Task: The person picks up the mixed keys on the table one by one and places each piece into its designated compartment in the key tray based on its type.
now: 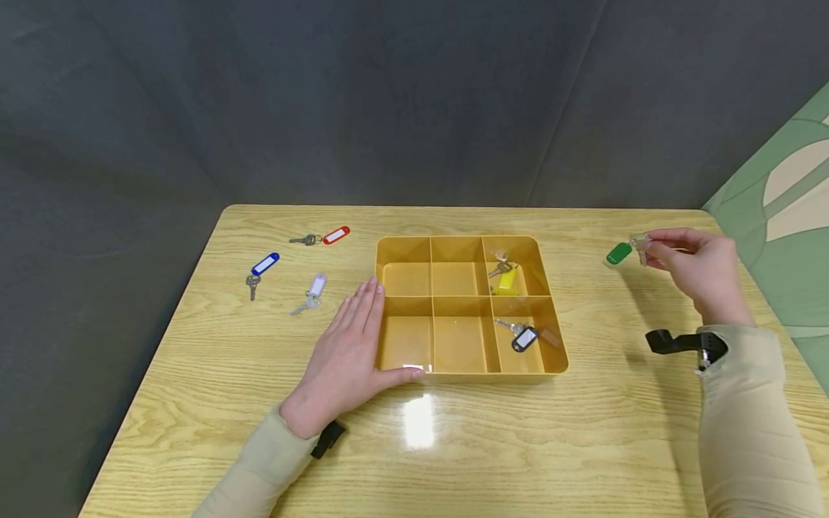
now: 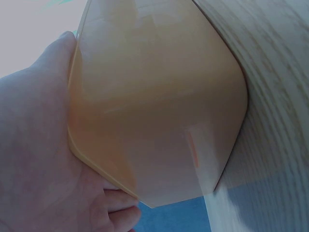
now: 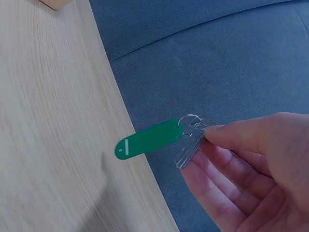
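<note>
I pinched a silvery key end [image 3: 189, 152], partly hidden, its oblong green tag [image 3: 150, 139] sticking out sideways in the air. Well left of it, the six-compartment, dark-yellow tray [image 1: 458, 349] I touched lay flat, open-topped, on the worktop [image 1: 518, 446].

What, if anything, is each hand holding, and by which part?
Right hand: the green keyring, pinched by its metal key end. Left hand: nothing; it just rests against the tray.
</note>
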### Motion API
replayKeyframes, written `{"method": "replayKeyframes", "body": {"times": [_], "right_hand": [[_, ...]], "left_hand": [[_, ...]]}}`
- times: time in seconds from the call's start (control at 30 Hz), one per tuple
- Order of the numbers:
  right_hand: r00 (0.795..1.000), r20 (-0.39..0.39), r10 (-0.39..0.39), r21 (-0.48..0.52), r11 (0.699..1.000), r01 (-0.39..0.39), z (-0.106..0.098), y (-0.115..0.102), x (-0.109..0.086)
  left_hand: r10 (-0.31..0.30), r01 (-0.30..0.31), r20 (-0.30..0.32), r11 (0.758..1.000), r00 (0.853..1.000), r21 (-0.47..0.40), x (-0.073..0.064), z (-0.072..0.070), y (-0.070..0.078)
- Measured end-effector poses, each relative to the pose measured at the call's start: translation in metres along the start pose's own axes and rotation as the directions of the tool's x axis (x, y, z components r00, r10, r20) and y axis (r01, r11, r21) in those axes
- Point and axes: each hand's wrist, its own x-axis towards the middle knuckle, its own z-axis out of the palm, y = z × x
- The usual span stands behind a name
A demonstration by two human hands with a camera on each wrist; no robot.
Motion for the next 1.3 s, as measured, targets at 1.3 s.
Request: {"method": "replayKeyframes", "body": {"times": [1.3], "right_hand": [[0.999,-0.023,-0.043,0.116,0.992,0.045,0.016,-0.022,-0.007]], "left_hand": [[-0.014,0.014,0.011,1.0,1.0,0.003,0.0,0.0,0.0]]}}
